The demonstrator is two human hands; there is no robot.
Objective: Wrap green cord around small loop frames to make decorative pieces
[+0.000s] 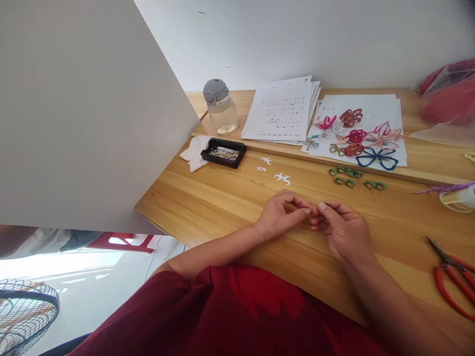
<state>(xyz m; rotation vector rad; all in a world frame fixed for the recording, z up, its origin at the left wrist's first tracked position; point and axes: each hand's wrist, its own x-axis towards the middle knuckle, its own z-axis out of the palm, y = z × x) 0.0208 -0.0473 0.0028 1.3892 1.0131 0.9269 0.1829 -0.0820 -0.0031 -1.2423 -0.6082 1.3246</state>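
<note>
Over the wooden table, my left hand [282,215] is closed in a pinch, its thumb and fingertips meeting my other hand's fingertips. Thumb pressed against the curled fingers, my right hand [345,230] is closed too. A tiny dark bit shows beside the right thumb, but I cannot make out what either hand pinches. Beyond them lie several green curled loops [345,182], some joined in pairs. White crescent-shaped paper cutouts [283,178] are spread on the wood ahead of my left hand. Red-handled scissors or pliers [451,267] rest at the right.
A black tray [242,154] of small beads sits on white tissue [193,153]. Behind stand a water bottle [222,111] and printed sheets [278,109]. Colourful wire-like flowers [356,137] lie on paper. A spool [458,198] is at the right; a grey panel [85,113] borders the left.
</note>
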